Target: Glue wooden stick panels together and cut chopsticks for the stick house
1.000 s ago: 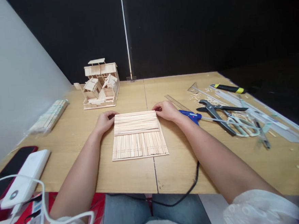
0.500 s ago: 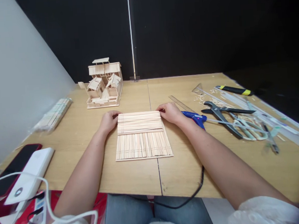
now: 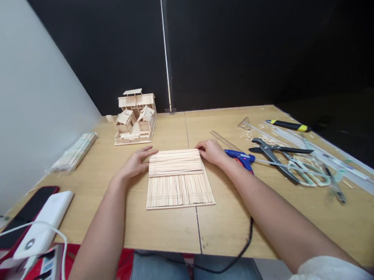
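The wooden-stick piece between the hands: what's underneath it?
The wooden-stick piece lies over the tabletop, whose dark seam runs up to its near edge and reappears beyond the far one. The stretch directly beneath is covered, so I can't tell whether anything else is there.

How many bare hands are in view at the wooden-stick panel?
2: the left hand by the far left corner of the wooden-stick panel, the right hand at its far right corner. No others show.
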A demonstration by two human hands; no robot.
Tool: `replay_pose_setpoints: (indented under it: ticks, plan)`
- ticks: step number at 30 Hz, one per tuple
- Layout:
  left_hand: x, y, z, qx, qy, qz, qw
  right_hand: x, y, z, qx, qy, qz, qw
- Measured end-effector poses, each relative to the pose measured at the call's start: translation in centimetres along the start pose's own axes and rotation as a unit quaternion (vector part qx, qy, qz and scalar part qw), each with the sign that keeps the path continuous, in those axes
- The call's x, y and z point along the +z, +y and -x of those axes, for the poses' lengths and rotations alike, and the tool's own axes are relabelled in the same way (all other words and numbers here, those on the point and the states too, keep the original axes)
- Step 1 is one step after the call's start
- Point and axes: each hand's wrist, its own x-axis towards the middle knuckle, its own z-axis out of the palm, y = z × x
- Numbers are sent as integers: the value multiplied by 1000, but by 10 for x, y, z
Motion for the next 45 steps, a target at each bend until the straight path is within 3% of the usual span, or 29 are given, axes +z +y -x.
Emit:
replay_pose_setpoints:
  ticks: [7, 14, 20, 24, 29, 34, 45]
  plan:
    - [8, -3, -2, -38, 16, 128, 991, 1, 0, -1, 8, -8, -6, 1000]
    - [29, -1, -16, -94, 126, 191, 969, -1, -2, -2, 14, -7, 35, 999]
    - [39, -4, -26, -87, 154, 241, 954, 0, 6, -6, 37, -26, -28, 999]
    - [40, -9, -30, -83, 153, 231, 957, -2, 4, -7, 42, -48, -130, 989]
    - [40, -14, -31, -69, 145, 229, 960, 5, -8, -7, 78, 61, -223, 970]
    - [32, -18, -26, -67, 130, 171, 974, 12, -12, -7, 121, 95, -210, 966]
    - [28, -26, -27, -86, 177, 82, 977, 19, -5, -12, 117, 110, -213, 964]
